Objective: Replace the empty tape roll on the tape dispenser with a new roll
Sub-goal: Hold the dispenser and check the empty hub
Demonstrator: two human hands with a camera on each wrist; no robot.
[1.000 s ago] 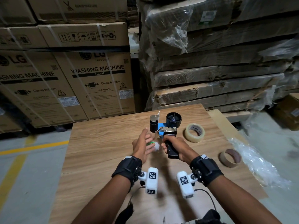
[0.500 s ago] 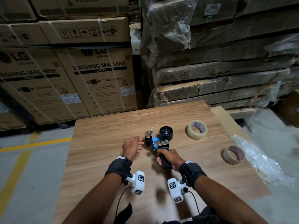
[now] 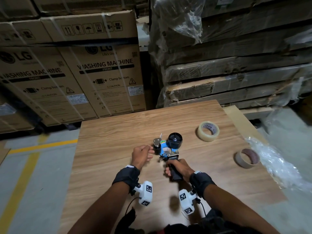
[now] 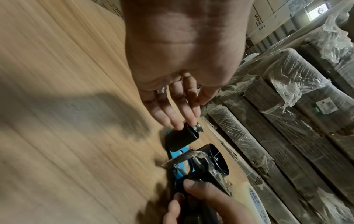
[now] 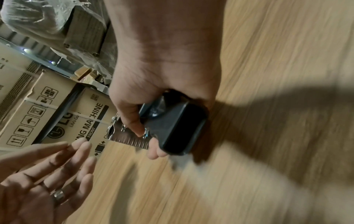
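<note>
Leftmost, the bench [image 3: 108,149] shows its left edge running beside a grey floor [image 3: 42,166] crossed by yellow lines [image 3: 42,146]; left of the tape dispenser [image 3: 168,149] lies a broad stretch of bare wood. Beyond the bench's far edge stand strapped washing machine cartons [image 3: 104,78], and to their right a stack of plastic-wrapped cartons [image 3: 236,68].

The left hand [image 3: 141,155] hovers just left of the dispenser, close to its black roller [image 3: 157,146]. From the left wrist view its fingers [image 4: 172,109] are stretched out and loosely spread, their tips right at the roller [image 4: 184,136]; whether they actually touch it I cannot tell. A ring [image 4: 160,91] sits on one finger, and the hand holds nothing.

The dispenser lies near the middle of the bench with its black hub [image 3: 175,141] bare, no roll on it, and its blue body flat against the wood. The right hand [image 3: 179,168] is wrapped around the dispenser's black handle [image 5: 178,125] on the near side, fingers curled tight about it, with the toothed metal blade [image 5: 130,141] just beyond the thumb.

Right of the dispenser and a little farther back, the new tape roll [image 3: 208,131] lies flat, apart from both hands. Farther right and nearer, the empty cardboard core [image 3: 246,158] lies close to the bench's right edge, just beside crumpled clear plastic wrap [image 3: 276,162] that hangs over that edge. Between dispenser and rolls the wood is open.
</note>
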